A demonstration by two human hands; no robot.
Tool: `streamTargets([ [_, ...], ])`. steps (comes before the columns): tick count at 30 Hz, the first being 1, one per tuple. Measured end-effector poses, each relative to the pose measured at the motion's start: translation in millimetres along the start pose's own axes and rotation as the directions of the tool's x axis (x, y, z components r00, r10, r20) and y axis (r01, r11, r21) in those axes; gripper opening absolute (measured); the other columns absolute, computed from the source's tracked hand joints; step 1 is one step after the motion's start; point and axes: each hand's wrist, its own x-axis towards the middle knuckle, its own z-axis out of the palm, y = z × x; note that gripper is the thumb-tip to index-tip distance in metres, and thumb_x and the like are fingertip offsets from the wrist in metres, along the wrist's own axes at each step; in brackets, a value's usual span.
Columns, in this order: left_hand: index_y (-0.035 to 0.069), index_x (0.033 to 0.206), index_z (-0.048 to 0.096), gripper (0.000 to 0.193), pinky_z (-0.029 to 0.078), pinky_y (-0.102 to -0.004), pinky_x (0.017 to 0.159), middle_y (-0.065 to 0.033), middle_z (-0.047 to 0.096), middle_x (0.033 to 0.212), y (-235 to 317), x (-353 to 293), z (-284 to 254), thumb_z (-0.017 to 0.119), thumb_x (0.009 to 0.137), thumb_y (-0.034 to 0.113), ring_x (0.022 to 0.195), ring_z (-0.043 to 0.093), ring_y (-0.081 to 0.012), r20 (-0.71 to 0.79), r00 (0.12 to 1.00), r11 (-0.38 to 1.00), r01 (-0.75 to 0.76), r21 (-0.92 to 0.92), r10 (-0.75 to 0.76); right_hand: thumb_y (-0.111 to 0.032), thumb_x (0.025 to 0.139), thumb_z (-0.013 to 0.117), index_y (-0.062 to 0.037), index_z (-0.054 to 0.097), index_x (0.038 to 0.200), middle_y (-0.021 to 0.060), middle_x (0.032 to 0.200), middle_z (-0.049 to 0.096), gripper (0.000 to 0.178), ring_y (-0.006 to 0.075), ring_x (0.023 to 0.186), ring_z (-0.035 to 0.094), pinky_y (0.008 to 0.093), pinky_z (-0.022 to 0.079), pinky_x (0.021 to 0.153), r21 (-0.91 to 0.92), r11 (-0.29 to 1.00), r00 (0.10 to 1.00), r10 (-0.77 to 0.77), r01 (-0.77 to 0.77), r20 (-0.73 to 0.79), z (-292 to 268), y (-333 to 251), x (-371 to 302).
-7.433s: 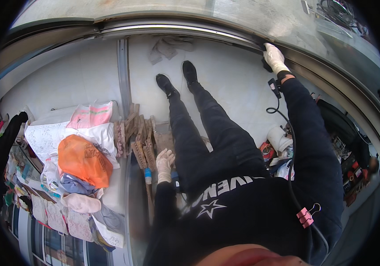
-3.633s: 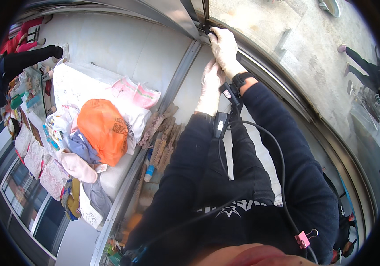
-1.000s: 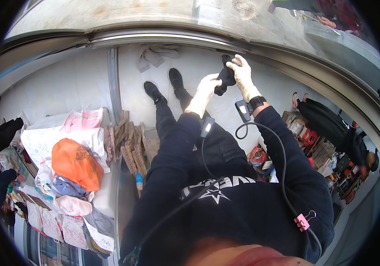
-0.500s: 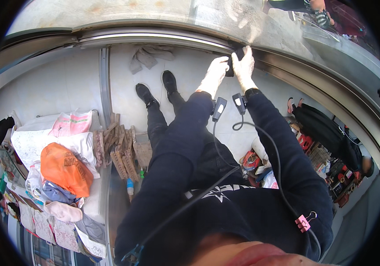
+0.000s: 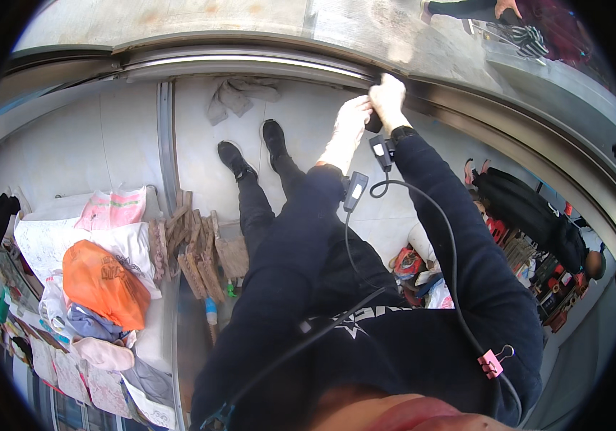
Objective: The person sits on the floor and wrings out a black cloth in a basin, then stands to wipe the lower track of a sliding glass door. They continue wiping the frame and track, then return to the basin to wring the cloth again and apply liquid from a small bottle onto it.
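Note:
My two hands are close together at the door track, with both arms stretched out ahead. A small black object (image 5: pixel 374 124) shows between them, mostly covered, and its kind I cannot make out. My left hand (image 5: pixel 352 118) grips its left side with bent fingers. My right hand (image 5: pixel 390 95) is closed at its upper right, the back of the hand upward and the fingertips hidden. Just beyond the hands runs the metal door track (image 5: pixel 279 63).
A grey cloth (image 5: pixel 239 97) lies on the pale floor left of the hands. Wooden pieces (image 5: pixel 196 241) and a bench with an orange bag (image 5: pixel 103 280) stand at left. Cables (image 5: pixel 454 273) hang from devices at my wrists. Another person (image 5: pixel 548 32) is at the upper right.
My right hand has turned over the black object and curled, covering more of it. My left hand has stayed nearly in place. The other person's hand and striped cloth have shifted.

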Motion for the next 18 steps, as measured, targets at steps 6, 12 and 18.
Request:
streamTargets([
  [6,-0.007,0.127,0.047,0.048,0.048,-0.0311,0.094,-0.0146,0.061,0.114,36.1,-5.5,-27.9,0.042,0.079,-0.01,0.104,0.06,-0.0223,-0.14,0.989,0.997,-0.039,0.065,0.047,-0.011,0.075,0.061,-0.0032,0.067,0.106,0.0228,0.104,0.065,0.032,0.0384,0.096,0.063,0.0436,0.05,0.088,0.133,0.962,0.971,-0.237,0.239,-0.03,22.0,-79.2,-15.7],
  [12,-0.008,0.12,0.055,0.041,0.048,-0.0244,0.076,-0.015,0.065,0.107,65.6,-30.2,-46.7,0.049,0.08,-0.004,0.097,0.063,-0.0188,0.068,0.988,0.987,-0.144,0.075,0.139,0.002,0.078,0.054,-0.0028,0.065,0.106,0.0122,0.104,0.068,0.031,0.021,0.1,0.063,0.0309,0.049,0.09,0.785,0.618,0.962,-0.234,0.036,0.14,-11.8,-93.8,-42.6],
  [18,-0.008,0.108,0.062,0.027,0.052,-0.0263,0.079,-0.0176,0.068,0.101,48.8,-73.9,-45.5,0.054,0.084,0.001,0.088,0.067,-0.0206,0.062,0.998,0.992,0.005,0.125,-0.013,0.005,0.082,0.052,0.0009,0.062,0.113,0.0103,0.114,0.064,0.032,0.0205,0.104,0.06,0.0295,0.045,0.096,0.902,0.036,0.9,-0.066,-0.43,0.432,-25.3,-40.6,-93.6],
])
